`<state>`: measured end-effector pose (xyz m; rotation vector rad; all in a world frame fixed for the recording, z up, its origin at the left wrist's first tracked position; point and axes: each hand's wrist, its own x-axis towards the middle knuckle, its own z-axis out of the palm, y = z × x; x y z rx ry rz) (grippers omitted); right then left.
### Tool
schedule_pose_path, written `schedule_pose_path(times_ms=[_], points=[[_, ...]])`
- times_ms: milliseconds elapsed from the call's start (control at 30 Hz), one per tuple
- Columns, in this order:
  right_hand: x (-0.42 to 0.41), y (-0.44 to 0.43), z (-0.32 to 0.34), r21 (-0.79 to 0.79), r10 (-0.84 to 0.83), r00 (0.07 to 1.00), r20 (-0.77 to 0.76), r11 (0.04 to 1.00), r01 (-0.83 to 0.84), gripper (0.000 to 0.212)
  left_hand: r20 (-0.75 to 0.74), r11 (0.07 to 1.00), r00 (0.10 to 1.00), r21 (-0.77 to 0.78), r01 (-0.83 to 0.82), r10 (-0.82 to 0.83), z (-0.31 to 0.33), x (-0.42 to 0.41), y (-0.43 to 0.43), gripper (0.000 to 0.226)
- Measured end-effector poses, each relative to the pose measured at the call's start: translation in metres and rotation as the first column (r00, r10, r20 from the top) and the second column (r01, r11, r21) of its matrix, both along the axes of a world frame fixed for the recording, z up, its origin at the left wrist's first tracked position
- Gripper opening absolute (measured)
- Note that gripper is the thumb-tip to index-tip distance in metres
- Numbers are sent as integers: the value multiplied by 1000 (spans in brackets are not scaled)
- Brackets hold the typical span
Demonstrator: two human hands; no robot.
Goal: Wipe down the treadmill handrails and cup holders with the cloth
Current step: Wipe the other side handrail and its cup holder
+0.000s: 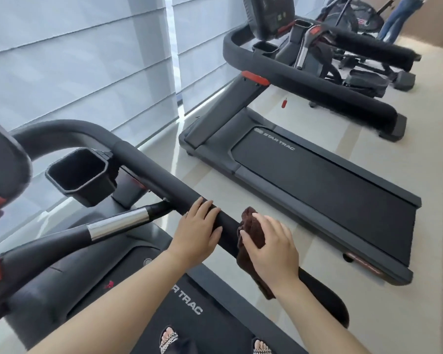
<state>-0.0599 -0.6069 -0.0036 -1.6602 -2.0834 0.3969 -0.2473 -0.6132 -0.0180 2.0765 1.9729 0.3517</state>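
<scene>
I stand on a dark treadmill whose padded right handrail runs from the upper left down to the lower right. My left hand grips the rail from above. Just to its right, my right hand presses a dark brown cloth onto the same rail, and the cloth's tail hangs below my wrist. An empty black cup holder sits beside the rail's upper end. A chrome-banded inner grip bar slants below it.
A second treadmill stands parallel on the right across a strip of pale floor. Window blinds fill the left. Other gym machines and a person's legs are at the far top right. My sandalled feet rest on the belt.
</scene>
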Motion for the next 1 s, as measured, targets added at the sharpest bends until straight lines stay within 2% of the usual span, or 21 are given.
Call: schedule_pose_path(times_ms=[200,433,567,667,867,1000], points=[[48,-10,2,-9,275,961,-21,961,-275,48,103,960,954,-31,-279,281,-5,54,-20,59],[141,-16,-3,-98,340,918,-205,926,-365,52,202,883,862,-43,-467,466,-3,113,-33,55],[168,-31,-3,-51,461,877,-138,880,-471,50,232,863,833,-75,-500,503,-1,135,-45,55],[169,-40,-8,47,502,864,-34,864,-501,49,254,859,821,-117,-499,512,-1,146,-53,55],[121,-25,-11,144,533,837,122,825,-546,47,202,864,840,-121,-488,503,-1,143,-80,51],[81,-17,-5,146,582,797,160,785,-602,45,161,806,790,-144,-574,591,4,127,-125,49]])
